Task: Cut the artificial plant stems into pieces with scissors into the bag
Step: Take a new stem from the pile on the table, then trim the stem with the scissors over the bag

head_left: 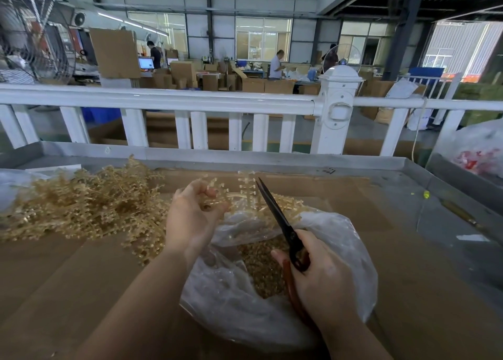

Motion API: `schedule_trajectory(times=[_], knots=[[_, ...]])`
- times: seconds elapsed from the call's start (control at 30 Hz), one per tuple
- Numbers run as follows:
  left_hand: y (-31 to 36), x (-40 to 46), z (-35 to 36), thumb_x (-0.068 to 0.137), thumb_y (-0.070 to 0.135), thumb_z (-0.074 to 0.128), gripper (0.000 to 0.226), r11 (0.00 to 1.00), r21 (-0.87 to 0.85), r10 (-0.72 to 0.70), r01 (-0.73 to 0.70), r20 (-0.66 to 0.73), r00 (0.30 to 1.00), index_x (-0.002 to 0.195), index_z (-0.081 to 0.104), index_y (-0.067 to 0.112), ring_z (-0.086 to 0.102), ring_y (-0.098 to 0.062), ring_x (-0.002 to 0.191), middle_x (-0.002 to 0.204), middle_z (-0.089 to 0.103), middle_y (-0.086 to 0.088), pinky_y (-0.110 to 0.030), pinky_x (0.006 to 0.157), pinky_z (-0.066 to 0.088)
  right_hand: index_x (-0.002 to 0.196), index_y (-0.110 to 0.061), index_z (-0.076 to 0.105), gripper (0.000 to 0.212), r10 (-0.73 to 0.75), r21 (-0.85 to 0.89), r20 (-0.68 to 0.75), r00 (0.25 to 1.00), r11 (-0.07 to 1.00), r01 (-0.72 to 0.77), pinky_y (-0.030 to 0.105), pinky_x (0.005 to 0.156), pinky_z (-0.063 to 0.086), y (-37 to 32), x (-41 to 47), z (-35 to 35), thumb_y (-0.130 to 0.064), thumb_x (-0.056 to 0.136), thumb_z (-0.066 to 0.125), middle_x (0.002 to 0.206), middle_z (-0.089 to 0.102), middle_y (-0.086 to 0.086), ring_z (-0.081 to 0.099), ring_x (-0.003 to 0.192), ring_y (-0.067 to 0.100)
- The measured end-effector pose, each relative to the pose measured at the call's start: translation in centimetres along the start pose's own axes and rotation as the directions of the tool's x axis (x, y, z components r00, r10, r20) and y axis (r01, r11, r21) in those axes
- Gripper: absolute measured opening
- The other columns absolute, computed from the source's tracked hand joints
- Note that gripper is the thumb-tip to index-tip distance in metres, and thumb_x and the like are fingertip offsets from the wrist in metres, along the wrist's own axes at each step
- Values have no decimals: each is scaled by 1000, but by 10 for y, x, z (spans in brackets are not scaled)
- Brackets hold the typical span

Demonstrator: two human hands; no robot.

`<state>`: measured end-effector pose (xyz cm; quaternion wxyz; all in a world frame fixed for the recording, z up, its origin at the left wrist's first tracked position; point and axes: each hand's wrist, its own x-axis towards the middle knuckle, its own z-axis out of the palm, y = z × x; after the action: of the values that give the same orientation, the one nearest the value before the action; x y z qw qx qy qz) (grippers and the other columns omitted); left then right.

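Over an open clear plastic bag (340, 251) lying on a cardboard-covered table (408, 291), a person's left hand (190, 218) reaches in from the near side, palm turned up, its fingers curled around a golden artificial plant stem (245, 188) held above the bag's far rim. The right hand (321, 272), above the bag's near right side, grips the reddish handles of dark scissors (277, 215), blades together and angled up toward the stem. Cut golden pieces (261, 267) fill the bag, and a pile of uncut stems (89, 204) lies left of it.
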<state>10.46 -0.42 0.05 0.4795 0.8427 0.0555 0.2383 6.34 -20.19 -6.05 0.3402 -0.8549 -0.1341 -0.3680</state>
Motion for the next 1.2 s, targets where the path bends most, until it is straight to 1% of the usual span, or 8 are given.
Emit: schedule_trajectory(times=[0.07, 0.3, 0.5, 0.67, 0.8, 0.9, 1.07, 1.2], knots=[[4, -1, 0, 77, 20, 78, 24, 996, -81, -35, 36, 16, 999, 82, 55, 26, 59, -21, 91, 102, 62, -4, -36, 86, 50, 102, -24, 66, 32, 11, 11, 0, 1000, 1000, -11, 26, 61, 52, 0, 0, 0, -50, 84, 61, 78, 64, -14, 60, 69, 3], [9, -9, 4, 71, 7, 81, 27, 953, -273, -106, 129, 99, 989, 86, 62, 18, 66, -22, 81, 94, 69, -7, -31, 73, 53, 103, -25, 66, 36, 53, 36, 7, 999, 998, -53, 29, 67, 54, 1, 0, 0, -53, 82, 59, 84, 66, -14, 63, 78, 4], [12, -23, 7, 43, 50, 90, 74, 825, -483, -130, 292, 341, 931, 104, 65, 15, 69, -19, 84, 95, 72, -4, -29, 76, 53, 102, -26, 65, 37, 60, 26, -6, 998, 998, -59, 25, 67, 52, 1, 0, 0, -56, 81, 56, 84, 66, -15, 62, 77, 3], [2, -31, 22, 69, 2, 79, 42, 732, -605, -213, 313, 233, 949, 91, 45, 15, 58, -24, 74, 83, 57, -8, -31, 65, 51, 102, -28, 65, 35, 63, 38, 9, 998, 997, -63, 21, 67, 51, 0, 0, -1, -56, 81, 57, 84, 66, -16, 62, 78, 1], [2, -35, 28, 63, 8, 81, 45, 702, -545, -256, 458, 407, 877, 104, 60, 8, 62, -13, 64, 82, 67, -6, -21, 51, 46, 101, -27, 65, 34, 61, 40, 3, 998, 997, -61, 22, 67, 52, -1, 1, -2, -54, 81, 58, 83, 65, -17, 62, 78, 1], [4, -39, 31, 80, 9, 73, 7, 727, -526, -233, 441, 415, 880, 84, 69, 10, 55, -3, 46, 54, 62, 7, -15, 45, 41, 101, -27, 66, 34, 66, 41, 1, 998, 997, -66, 20, 69, 50, -1, 1, -2, -53, 81, 59, 85, 66, -17, 62, 80, 0], [3, -41, 33, 90, 24, 63, 16, 717, -554, -250, 423, 362, 898, 103, 66, 14, 68, -24, 94, 90, 74, -6, -41, 93, 51, 102, -26, 66, 35, 53, 29, 11, 999, 998, -54, 21, 70, 52, -2, 1, -2, -53, 81, 61, 86, 66, -16, 62, 80, 0], [4, -43, 41, 88, 16, 63, 33, 501, -675, -289, 541, 459, 840, 117, 56, 4, 71, -26, 87, 90, 74, -13, -35, 74, 56, 103, -24, 67, 34, 32, -13, 57, 998, 999, -32, 24, 67, 51, -1, 0, -2, -51, 82, 64, 82, 66, -13, 62, 75, 3]])
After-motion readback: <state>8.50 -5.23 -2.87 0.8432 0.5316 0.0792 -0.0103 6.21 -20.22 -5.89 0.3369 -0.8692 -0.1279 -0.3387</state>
